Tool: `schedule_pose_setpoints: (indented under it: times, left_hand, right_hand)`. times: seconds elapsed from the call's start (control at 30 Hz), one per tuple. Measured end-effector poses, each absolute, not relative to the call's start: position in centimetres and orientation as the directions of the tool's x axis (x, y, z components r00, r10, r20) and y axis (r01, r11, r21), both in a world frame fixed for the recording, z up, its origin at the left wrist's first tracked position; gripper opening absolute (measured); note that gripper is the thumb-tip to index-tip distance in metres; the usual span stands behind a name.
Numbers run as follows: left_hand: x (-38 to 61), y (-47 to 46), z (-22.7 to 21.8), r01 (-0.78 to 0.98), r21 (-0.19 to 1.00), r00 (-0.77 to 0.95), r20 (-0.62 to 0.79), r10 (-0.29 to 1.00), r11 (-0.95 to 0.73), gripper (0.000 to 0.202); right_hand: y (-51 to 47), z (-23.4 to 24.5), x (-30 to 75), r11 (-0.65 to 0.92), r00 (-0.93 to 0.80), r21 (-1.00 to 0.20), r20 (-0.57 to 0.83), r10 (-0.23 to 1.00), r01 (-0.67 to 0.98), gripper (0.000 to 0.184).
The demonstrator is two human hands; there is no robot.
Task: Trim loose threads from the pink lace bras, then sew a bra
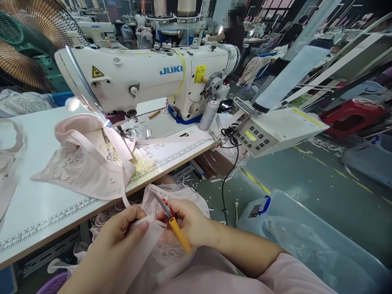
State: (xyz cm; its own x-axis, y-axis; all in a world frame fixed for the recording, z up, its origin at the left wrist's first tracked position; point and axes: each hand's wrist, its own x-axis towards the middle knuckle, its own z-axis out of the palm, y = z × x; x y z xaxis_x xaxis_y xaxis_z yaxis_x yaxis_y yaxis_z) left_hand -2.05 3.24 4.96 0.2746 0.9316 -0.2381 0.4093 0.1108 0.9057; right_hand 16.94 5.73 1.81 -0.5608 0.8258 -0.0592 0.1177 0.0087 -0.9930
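Observation:
My left hand is closed in a pinch on a pale pink bra with lace, held over my lap below the table edge. In my right hand is a pair of small scissors with an orange handle and a red part by the fingers. The metal blades point up and left, just above the fabric. My right fingertips are close to the cloth and partly hidden. Another pale pink bra lies on the table, with one strap hanging over the edge near my left hand.
A white sewing machine stands on the table, with a thread cone and a control box to its right. A clear plastic bin is on the floor at right. At left stands a fan. Behind are other people.

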Motion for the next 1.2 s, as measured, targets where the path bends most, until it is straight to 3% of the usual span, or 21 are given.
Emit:
schedule_pose_setpoints:
  times: [0.2, 0.27, 0.37, 0.43, 0.5, 0.57, 0.67, 0.8, 0.87, 1.03, 1.2]
  left_hand:
    - [-2.3, 2.6, 4.5, 0.291, 0.924, 0.173, -0.307, 0.936, 0.25, 0.032]
    - [-2.7, 2.6, 4.7, 0.33, 0.918, 0.165, -0.284, 0.944, 0.219, 0.032]
    - [-3.3, 2.7, 6.3, 0.398, 0.907, 0.191, -0.231, 0.954, 0.139, 0.03]
    - [-3.5, 2.5, 8.1, 0.421, 0.9, 0.155, -0.195, 0.969, 0.113, 0.026]
    - [-3.3, 2.3, 9.8, 0.414, 0.905, 0.088, -0.147, 0.985, 0.099, 0.025]
    - [-2.6, 2.2, 10.6, 0.36, 0.929, 0.022, -0.099, 0.995, 0.085, 0.026]
    - [-1.2, 2.8, 9.6, 0.182, 0.977, -0.007, -0.109, 0.994, 0.109, 0.025]
    - [0.5, 3.9, 6.4, -0.084, 0.97, 0.036, -0.227, 0.973, 0.229, 0.027]
    - [1.0, 4.1, 5.6, -0.144, 0.946, 0.065, -0.283, 0.957, 0.29, 0.029]
    - [1.1, 4.0, 5.5, -0.109, 0.925, 0.066, -0.358, 0.931, 0.364, 0.029]
    - [0.8, 4.3, 5.5, -0.105, 0.948, -0.027, -0.306, 0.952, 0.302, 0.027]
  right_hand:
    - [5.1, 1.0, 16.0, 0.121, -0.49, -0.954, -0.03, 0.871, 0.275, 0.037]
    - [5.0, 1.1, 15.5, 0.04, -0.506, -0.976, -0.077, 0.859, 0.216, 0.034]
    - [5.3, 2.9, 15.4, -0.215, -0.639, -0.976, -0.174, 0.749, 0.014, 0.042]
    - [5.8, 5.1, 15.7, -0.324, -0.742, -0.943, -0.16, 0.651, -0.081, 0.046]
    - [6.3, 7.4, 16.2, -0.324, -0.798, -0.94, -0.11, 0.592, -0.111, 0.044]
    - [6.9, 8.8, 16.7, -0.252, -0.801, -0.964, -0.084, 0.593, -0.085, 0.04]
    - [7.8, 8.7, 17.5, -0.015, -0.721, -0.996, -0.071, 0.689, 0.084, 0.026]
    - [8.7, 6.3, 18.4, 0.292, -0.635, -0.88, -0.014, 0.772, 0.374, 0.022]
    - [9.0, 5.4, 18.7, 0.301, -0.611, -0.878, 0.013, 0.792, 0.372, 0.022]
    - [9.2, 5.1, 18.8, 0.159, -0.562, -0.977, 0.054, 0.826, 0.14, 0.028]
    - [9.1, 5.4, 18.3, 0.406, -0.57, -0.87, 0.189, 0.799, 0.28, 0.034]
